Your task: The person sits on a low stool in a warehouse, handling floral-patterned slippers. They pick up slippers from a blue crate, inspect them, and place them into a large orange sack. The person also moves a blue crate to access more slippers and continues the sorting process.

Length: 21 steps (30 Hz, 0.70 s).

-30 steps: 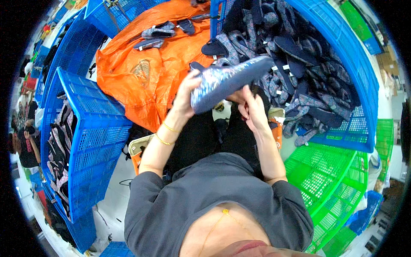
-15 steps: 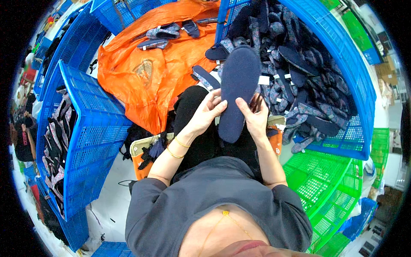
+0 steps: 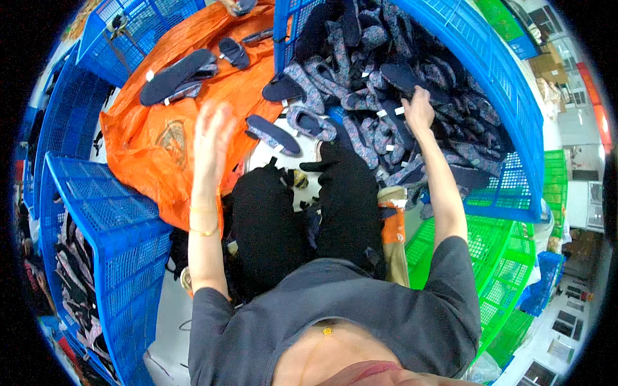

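Observation:
My left hand (image 3: 214,138), smeared by motion, is raised over the orange plastic sheet (image 3: 141,128) with its fingers stretched out and nothing in it. Beyond it, a navy slipper (image 3: 175,78) lies sole up against patterned slippers on that sheet. My right hand (image 3: 420,110) reaches into a blue crate (image 3: 508,83) at the right, fingers apart, at the edge of a navy-soled slipper (image 3: 404,77). Whether the fingertips touch it is hard to make out. Many blue floral slippers (image 3: 338,55) with white tags are heaped in that crate.
Between sheet and crate lie a single slipper (image 3: 273,134) and a floral slipper (image 3: 311,123). A blue crate (image 3: 129,257) of fabric pieces stands at the left. Green crates (image 3: 486,257) stand at the right. My black-clad knees (image 3: 270,225) are in the middle.
The navy slipper has left both hands; one like it now lies on the orange sheet. My hands have parted, left toward the sheet, right into the slipper crate. The view has shifted.

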### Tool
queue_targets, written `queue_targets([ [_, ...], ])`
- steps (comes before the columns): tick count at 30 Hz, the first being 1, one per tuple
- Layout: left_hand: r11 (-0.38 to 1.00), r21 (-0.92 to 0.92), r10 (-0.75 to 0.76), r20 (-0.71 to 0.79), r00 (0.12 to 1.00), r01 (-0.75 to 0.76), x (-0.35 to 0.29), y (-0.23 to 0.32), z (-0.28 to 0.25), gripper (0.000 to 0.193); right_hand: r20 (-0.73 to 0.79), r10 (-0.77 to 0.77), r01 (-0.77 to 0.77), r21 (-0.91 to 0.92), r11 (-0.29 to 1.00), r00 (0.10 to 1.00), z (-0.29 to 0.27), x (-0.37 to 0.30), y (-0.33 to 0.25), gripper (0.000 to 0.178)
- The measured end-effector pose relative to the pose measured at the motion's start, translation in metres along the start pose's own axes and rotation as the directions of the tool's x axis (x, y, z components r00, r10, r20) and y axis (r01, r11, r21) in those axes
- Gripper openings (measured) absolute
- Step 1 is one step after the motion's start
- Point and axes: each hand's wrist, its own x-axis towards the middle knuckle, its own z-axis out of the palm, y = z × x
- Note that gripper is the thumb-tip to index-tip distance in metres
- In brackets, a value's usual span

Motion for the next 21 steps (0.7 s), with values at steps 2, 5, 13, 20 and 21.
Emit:
queue_targets([
  [2,0.991,0.063,-0.121,0.116,0.986,0.114,-0.014,-0.015,0.017,0.045,0.063,-0.099,0.109,-0.189,0.976,0.993,0.026,0.026,-0.002,0.057],
  [5,0.971,0.147,-0.208,0.138,0.968,0.188,-0.023,-0.032,0.035,0.037,0.007,-0.14,0.134,-0.353,0.926,0.99,0.067,0.052,0.031,0.033],
  [13,0.965,0.26,-0.103,0.31,0.945,0.02,-0.019,-0.035,0.031,0.036,-0.226,-0.106,0.243,0.749,0.617,0.968,-0.087,0.003,-0.073,0.034],
  [20,0.957,0.268,-0.256,0.615,0.746,0.107,-0.065,0.007,0.09,0.071,0.218,-0.216,-0.303,0.78,-0.548,0.952,-0.122,-0.078,-0.107,0.01],
  [21,0.972,0.166,-0.236,0.622,0.747,0.169,-0.075,-0.004,0.083,0.072,0.273,-0.239,-0.363,0.695,-0.621,0.932,-0.114,-0.083,-0.11,0.013],
])
